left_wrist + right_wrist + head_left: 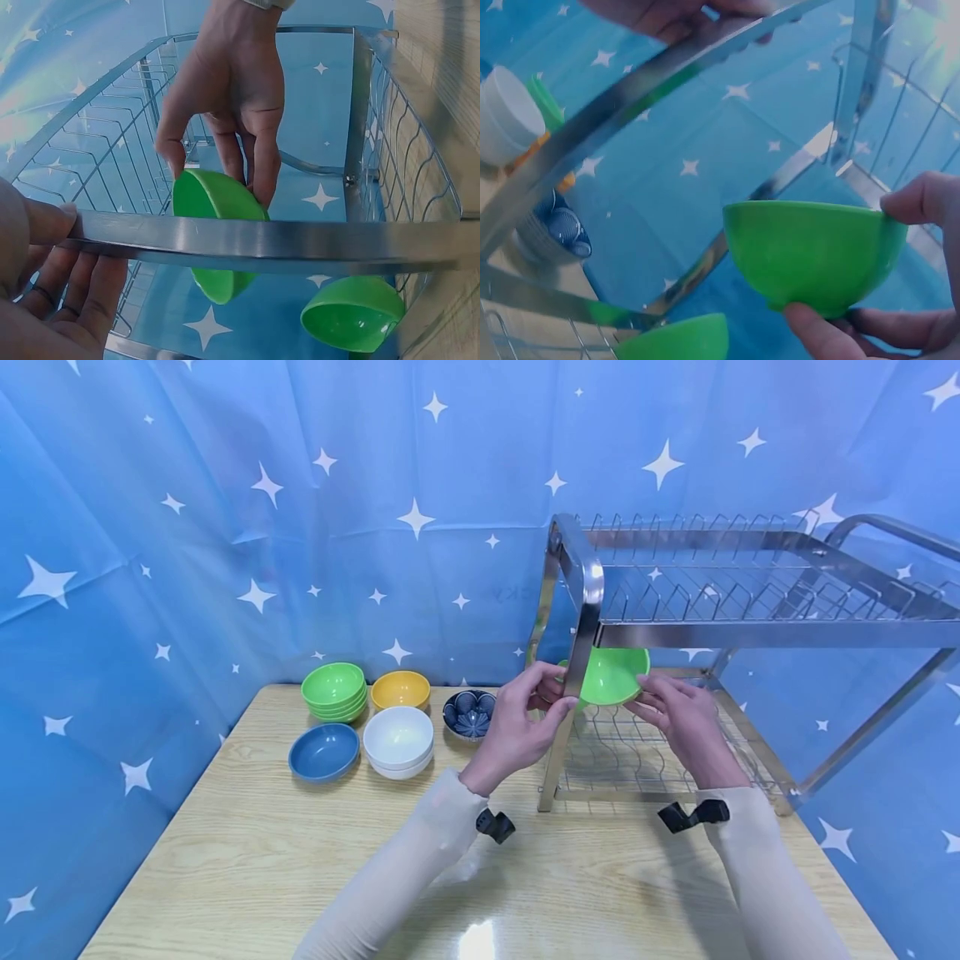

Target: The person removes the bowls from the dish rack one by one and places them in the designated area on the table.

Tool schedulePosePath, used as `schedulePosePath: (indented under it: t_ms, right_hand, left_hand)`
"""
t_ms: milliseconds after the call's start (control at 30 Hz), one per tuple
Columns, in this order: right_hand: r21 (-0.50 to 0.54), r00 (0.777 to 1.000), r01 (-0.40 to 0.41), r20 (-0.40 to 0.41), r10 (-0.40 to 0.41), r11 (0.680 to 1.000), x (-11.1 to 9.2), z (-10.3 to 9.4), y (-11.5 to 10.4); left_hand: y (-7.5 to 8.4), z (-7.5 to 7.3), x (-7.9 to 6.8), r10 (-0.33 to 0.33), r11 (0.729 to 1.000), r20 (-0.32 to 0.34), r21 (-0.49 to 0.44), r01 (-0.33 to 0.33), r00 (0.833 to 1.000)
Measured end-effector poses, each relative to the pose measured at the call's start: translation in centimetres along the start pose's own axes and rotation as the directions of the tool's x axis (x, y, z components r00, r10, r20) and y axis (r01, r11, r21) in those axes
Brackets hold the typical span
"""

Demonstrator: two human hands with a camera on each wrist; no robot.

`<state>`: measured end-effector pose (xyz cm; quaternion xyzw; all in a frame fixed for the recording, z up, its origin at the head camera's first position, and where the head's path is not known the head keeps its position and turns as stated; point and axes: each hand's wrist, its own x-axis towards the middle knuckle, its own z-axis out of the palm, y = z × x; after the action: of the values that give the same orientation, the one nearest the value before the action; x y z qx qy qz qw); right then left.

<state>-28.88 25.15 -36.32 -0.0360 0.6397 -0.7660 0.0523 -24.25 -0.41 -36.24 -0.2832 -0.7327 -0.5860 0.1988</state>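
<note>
My right hand [686, 720] pinches a green bowl [613, 675] between the two tiers of the steel dish rack [750, 633]. In the right wrist view the thumb is on its rim and the fingers are under its foot. My left hand [521, 722] grips the rack's left side post [225, 244], thumb on one side and fingers on the other. A second green bowl [352, 313] rests on the lower tier beneath the held one, mostly hidden in the head view.
Left of the rack are stacked green bowls [333, 687], a yellow bowl [401, 690], stacked white bowls [398, 739], a blue dish [324, 752] and a dark patterned bowl [468, 714]. All stand on the wooden table [300, 868], before a starry blue curtain [465, 452].
</note>
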Motion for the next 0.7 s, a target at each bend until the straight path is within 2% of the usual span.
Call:
schedulePosePath:
  t_ms: [133, 267, 500, 600, 700]
  right_hand:
    - [0.126, 0.999, -0.021, 0.031, 0.017, 0.992, -0.7, -0.2, -0.3]
    - [0.207, 0.997, -0.049, 0.066, 0.036, 0.977, -1.3, -0.4, -0.6]
    - [0.243, 0.977, -0.034, 0.213, -0.019, 0.969, -2.7, -0.9, -0.9]
    - [0.234, 0.964, -0.015, 0.262, -0.048, 0.972, -3.3, -1.1, -1.0]
    - [0.230, 0.958, 0.007, 0.277, -0.072, 0.973, -3.8, -1.2, -1.0]
  left_hand:
    - [0.1, 0.1, 0.0, -0.014, 1.000, 0.003, 0.003, 0.014, 1.000]
    - [0.0, 0.1, 0.0, -0.008, 1.000, 0.008, 0.008, 0.008, 1.000]
    - [0.1, -0.1, -0.1, -0.020, 0.999, 0.027, 0.028, 0.019, 0.999]
    - [0.1, -0.3, 0.0, 0.002, 0.998, 0.043, 0.065, -0.005, 0.999]
    - [0.3, -0.6, 0.1, 0.027, 0.994, 0.073, 0.104, -0.035, 0.997]
